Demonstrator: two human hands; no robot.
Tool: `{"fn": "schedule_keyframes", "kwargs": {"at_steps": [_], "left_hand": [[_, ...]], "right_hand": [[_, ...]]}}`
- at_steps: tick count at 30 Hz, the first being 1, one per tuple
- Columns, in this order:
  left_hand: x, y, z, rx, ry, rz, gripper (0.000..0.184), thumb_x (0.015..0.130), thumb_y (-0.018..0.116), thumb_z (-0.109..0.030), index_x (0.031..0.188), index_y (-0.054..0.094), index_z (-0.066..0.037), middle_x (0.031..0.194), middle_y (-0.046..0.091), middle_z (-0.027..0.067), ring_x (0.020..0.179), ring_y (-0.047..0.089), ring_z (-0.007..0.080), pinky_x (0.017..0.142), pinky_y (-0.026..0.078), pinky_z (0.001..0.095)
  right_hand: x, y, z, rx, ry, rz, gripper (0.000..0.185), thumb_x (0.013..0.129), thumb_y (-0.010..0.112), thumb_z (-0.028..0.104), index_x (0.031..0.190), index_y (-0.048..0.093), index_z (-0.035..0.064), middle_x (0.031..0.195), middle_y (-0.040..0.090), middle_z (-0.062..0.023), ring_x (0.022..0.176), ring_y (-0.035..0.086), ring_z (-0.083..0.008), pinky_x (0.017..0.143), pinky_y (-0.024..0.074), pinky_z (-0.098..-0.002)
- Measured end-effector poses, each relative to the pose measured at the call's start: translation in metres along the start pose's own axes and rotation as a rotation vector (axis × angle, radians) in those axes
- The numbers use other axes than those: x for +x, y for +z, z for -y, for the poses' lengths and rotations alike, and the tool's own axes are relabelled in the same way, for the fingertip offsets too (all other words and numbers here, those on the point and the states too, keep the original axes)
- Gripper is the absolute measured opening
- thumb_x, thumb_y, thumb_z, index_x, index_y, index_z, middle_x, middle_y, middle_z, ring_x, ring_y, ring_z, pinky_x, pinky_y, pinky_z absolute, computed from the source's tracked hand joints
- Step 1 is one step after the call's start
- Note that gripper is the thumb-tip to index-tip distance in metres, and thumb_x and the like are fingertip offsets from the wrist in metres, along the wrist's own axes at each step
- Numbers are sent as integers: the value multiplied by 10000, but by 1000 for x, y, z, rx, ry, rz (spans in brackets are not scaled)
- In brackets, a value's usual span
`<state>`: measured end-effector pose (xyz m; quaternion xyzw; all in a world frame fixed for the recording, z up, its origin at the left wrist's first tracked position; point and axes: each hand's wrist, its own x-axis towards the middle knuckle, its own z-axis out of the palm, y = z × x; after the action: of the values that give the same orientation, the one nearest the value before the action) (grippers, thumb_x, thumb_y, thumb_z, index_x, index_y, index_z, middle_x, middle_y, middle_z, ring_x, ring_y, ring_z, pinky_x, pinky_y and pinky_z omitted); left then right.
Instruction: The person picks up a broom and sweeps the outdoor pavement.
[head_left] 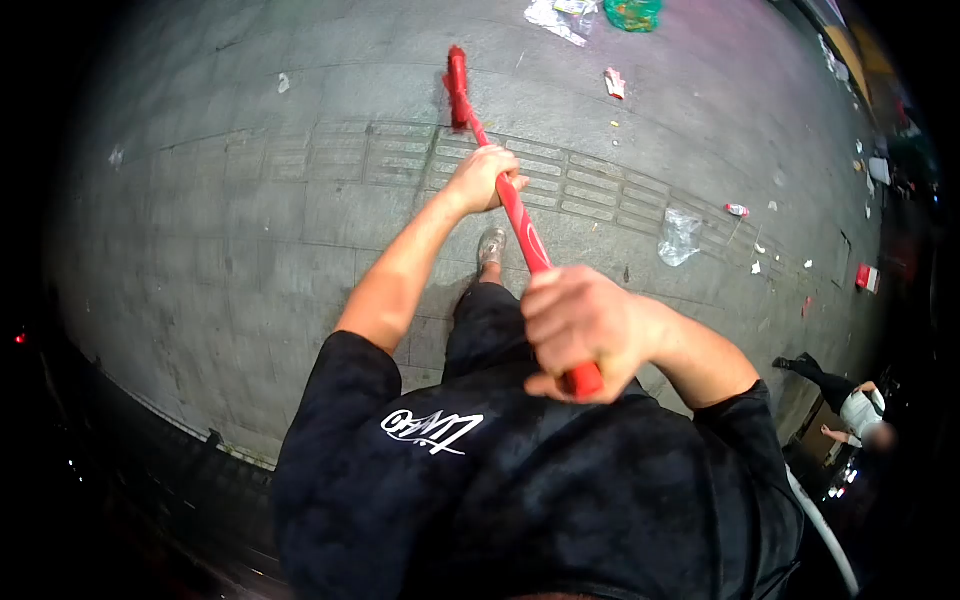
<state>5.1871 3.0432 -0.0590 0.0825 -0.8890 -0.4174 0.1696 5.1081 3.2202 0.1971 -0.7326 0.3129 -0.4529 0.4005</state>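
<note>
We are gripping a ragged-headed red pole [519, 218], left hand [483, 182] and right hand [585, 325] closed around it, its head pointing away from the grey stone pavement's [220, 220] kerb edge; our black T-shirt [580, 480] is showing white script [433, 430] we cannot read.

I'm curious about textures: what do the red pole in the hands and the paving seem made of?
Red pole: perhaps plastic or plastic-coated metal; smooth-looking, bright finish with pale streaks. Paving: probably stone or concrete; dull grey, with straight joints.
</note>
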Motion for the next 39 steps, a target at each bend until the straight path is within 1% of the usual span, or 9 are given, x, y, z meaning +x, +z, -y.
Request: {"fn": "schedule_keyframes", "kwargs": {"at_steps": [9,14,18,24,27,29,32,33,39], "left_hand": [[-16,71,35,94,-183,-48,310,842,731,-186,637,541,-52,677,593,152,717,609,396,706,483,502],[83,128,0,-123,101,-4,364,814,800,-159,662,496,-28,675,537,148,703,552,368,688,459,452],[155,186,-81,-183,205,105,325,786,797,-183,663,534,-38,714,579,142,783,594,373,718,475,470],[192,302,-187,-353,562,637,347,782,779,-234,660,504,-60,713,563,139,767,595,376,686,473,482],[172,358,-238,-375,516,1061,374,740,772,-302,624,546,-28,654,582,188,664,604,408,604,459,502],[165,388,-271,-388,573,1277,206,723,684,-236,714,669,-30,697,648,206,719,653,419,646,493,514],[163,439,-286,-396,495,1565,242,723,690,-265,677,647,-32,684,631,215,667,624,421,607,470,509],[164,454,-288,-390,497,1584,242,723,690,-265,677,647,-32,684,631,215,667,624,421,607,470,509],[192,516,-295,-146,536,1386,147,677,671,-192,755,702,-71,708,661,198,726,659,429,647,504,520]], "right_hand": [[-64,-38,-37,133,148,-259,418,775,719,19,566,360,71,556,381,-51,549,434,-294,625,375,-408],[-86,-33,-13,-196,220,-170,366,713,757,61,584,416,84,594,463,-59,611,521,-309,652,438,-410],[-141,-41,42,-377,249,-392,383,690,766,54,582,401,101,595,439,-40,588,519,-299,601,441,-413],[-237,-58,120,-414,167,-838,391,748,836,134,602,473,120,609,483,-23,539,518,-263,553,428,-381],[-297,-65,166,-382,179,-905,434,861,820,245,615,499,88,591,512,-34,511,526,-238,601,468,-369],[-340,-66,187,-366,180,-1019,431,860,814,244,620,492,88,589,520,-37,513,531,-240,605,473,-380],[-402,-62,185,-293,249,-1277,384,854,773,176,634,474,76,583,521,-45,505,519,-256,611,481,-404],[-421,-53,182,-203,251,-1351,305,743,774,55,637,488,59,613,522,-70,554,534,-282,617,467,-403],[-494,-47,200,-369,219,-1443,237,734,719,50,629,507,43,589,521,-73,530,532,-282,615,475,-403]]}}
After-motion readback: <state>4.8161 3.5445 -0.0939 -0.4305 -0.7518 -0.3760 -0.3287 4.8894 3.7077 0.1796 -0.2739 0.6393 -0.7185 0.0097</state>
